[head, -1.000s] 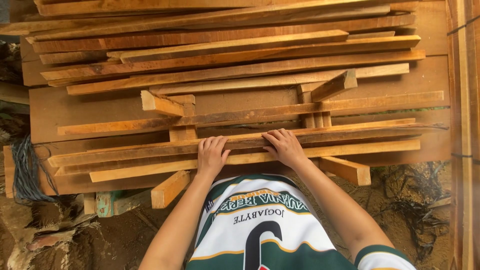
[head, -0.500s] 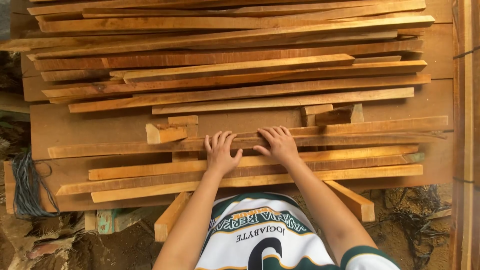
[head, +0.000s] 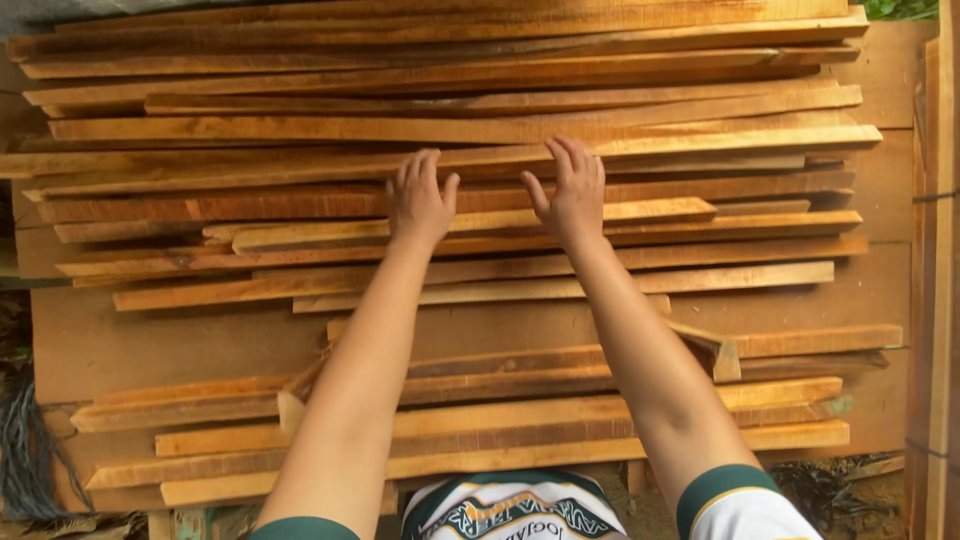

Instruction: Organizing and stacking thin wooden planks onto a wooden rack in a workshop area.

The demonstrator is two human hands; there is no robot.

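Wooden slats (head: 300,200) lie stacked flat across the board table (head: 150,340), right under both sets of fingertips. Left hand (head: 418,200) and right hand (head: 574,190) rest on the far stack, fingers spread and unclenched, gripping nothing. More slats lie nearer, beneath the forearms.

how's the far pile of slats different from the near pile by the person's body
The far pile of slats is bigger and tightly stacked, many strips deep; the near pile of slats is a few strips, more spread. The left hand and right hand rest on the far pile; neither touches the near pile. Both are long, thin, orange-brown wood lying crosswise on the same wide boards.
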